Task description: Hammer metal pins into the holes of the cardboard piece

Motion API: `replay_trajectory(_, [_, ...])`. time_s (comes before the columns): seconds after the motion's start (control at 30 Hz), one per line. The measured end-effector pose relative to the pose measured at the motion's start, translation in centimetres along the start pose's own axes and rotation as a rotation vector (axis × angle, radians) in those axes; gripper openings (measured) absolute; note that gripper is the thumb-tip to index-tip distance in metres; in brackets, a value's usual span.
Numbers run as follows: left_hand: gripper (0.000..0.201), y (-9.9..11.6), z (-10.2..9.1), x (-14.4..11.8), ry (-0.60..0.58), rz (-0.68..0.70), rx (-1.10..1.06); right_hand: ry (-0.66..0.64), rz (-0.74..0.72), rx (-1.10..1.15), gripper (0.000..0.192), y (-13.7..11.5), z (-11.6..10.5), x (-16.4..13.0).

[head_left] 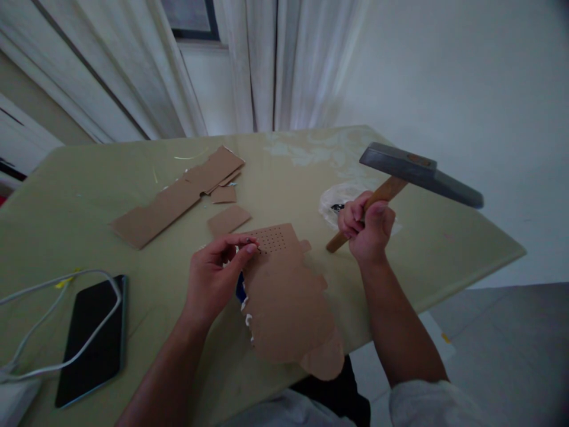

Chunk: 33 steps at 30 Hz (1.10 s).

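The right hand point(367, 228) is clenched round the wooden handle of a hammer point(402, 178), raised over the table point(444, 249); its steel head looks heavy, so the low grip suits it. The left hand point(213, 276) pinches a small nail point(254, 244), I think, at the dotted cardboard point(284, 296), light and easily bent, near centre. No writing is readable.

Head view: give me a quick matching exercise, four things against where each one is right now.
Things:
1. hammer
2. phone
3. dotted cardboard piece
4. long cardboard strip

Places:
A. lying flat at the table's near left, white cable across it
B. raised above the table in the right hand
C. far side of the table, untouched
D. under the left hand fingertips

Pairs: 1-B, 2-A, 3-D, 4-C
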<state>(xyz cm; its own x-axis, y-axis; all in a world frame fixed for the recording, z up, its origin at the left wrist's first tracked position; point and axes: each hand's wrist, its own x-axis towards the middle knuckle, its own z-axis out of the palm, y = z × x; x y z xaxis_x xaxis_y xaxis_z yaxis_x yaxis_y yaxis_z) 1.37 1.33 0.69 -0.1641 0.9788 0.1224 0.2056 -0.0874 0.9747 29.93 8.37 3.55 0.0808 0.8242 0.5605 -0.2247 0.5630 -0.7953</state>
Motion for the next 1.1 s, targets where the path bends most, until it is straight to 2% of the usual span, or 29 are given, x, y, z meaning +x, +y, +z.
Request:
replay_trajectory(0.23, [0.022,-0.12,-0.19,-0.1,-0.033,0.06,0.137,0.035,0.012,-0.054,0.061,0.0,0.03,0.02])
replay_trajectory(1.1, [0.019,0.4,0.0,-0.25,-0.053,0.077,0.087,0.041,0.054,-0.097,0.066,-0.22,0.14,0.06])
